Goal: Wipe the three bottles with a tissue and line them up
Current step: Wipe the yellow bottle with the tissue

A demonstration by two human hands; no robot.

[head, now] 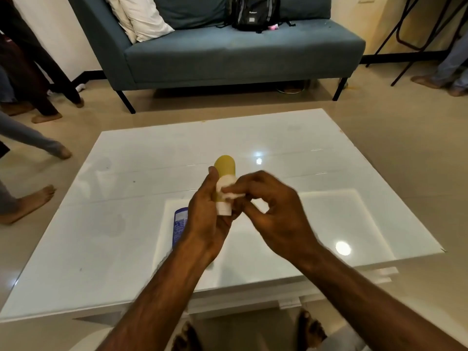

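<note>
Wiping yellow bottle (225,165): left hand (205,219) curled round body, right hand (276,219) pinching tissue (233,195) against cap (224,210). Rotate bottle under fingertips, keep tissue pressed flat.

The low white table (131,173), glossy enough to mirror 2 ceiling lights, stands on the pale tiled floor (405,148) with 1 blue bottle (179,224) lying on its side towards the near edge, partly hidden.
</note>
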